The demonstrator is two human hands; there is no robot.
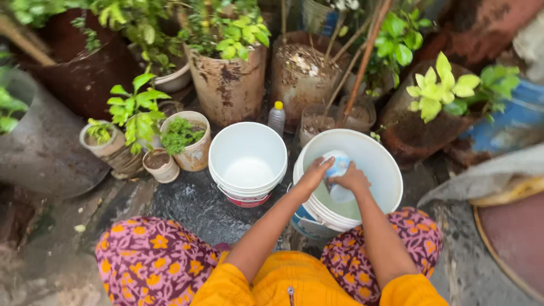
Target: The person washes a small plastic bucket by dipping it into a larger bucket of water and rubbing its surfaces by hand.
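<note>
Potted plants in rusted drums and clay pots ring a wet stone floor. Both hands meet inside the right-hand white plastic bucket [391,170], which holds shallow water. Left hand [313,174] and right hand [352,179] both close their fingers on a pale blue-and-white cup [339,170], its long axis running away from the person. An empty white bucket [247,161] stands just beside, to the left.

Wet stone floor [187,207], potted plants [184,136], daylight

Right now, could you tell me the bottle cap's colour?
Yellow, on the small clear bottle; head view.
</note>
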